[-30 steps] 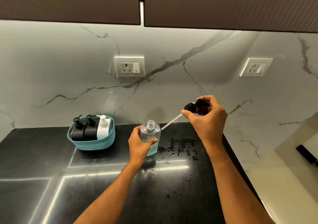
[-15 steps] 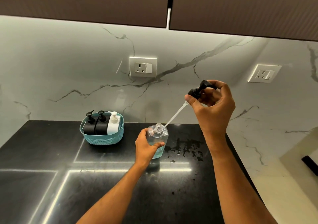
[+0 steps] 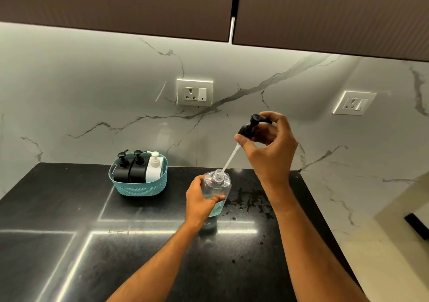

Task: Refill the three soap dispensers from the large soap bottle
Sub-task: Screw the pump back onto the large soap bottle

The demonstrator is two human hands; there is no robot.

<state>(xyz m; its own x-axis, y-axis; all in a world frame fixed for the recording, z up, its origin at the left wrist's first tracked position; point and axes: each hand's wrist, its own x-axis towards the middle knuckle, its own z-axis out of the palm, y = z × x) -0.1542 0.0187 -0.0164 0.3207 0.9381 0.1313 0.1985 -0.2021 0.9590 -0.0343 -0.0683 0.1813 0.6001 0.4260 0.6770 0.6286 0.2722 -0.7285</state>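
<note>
My left hand (image 3: pixel 199 203) wraps around the body of the clear soap bottle (image 3: pixel 217 191), fingers and thumb curled round it, and the bottle stands on the black counter (image 3: pixel 69 243) with blue liquid low inside. Its neck is uncapped. My right hand (image 3: pixel 269 148) is raised above and to the right of it, pinching the black pump head (image 3: pixel 249 127) between thumb and curled fingers. From the pump the white dip tube (image 3: pixel 229 159) slants down to the left, and its lower end sits right at the bottle's mouth; I cannot tell whether the tip is inside. The 2 hands are apart. Left of the bottle, against the marble wall (image 3: pixel 92 88), a teal basket (image 3: pixel 139 186) holds 3 dispensers: 2 black dispensers (image 3: pixel 128 170) and 1 white dispenser (image 3: pixel 154 169). Wet patches (image 3: pixel 250 200) mark the counter just right of the bottle.
</note>
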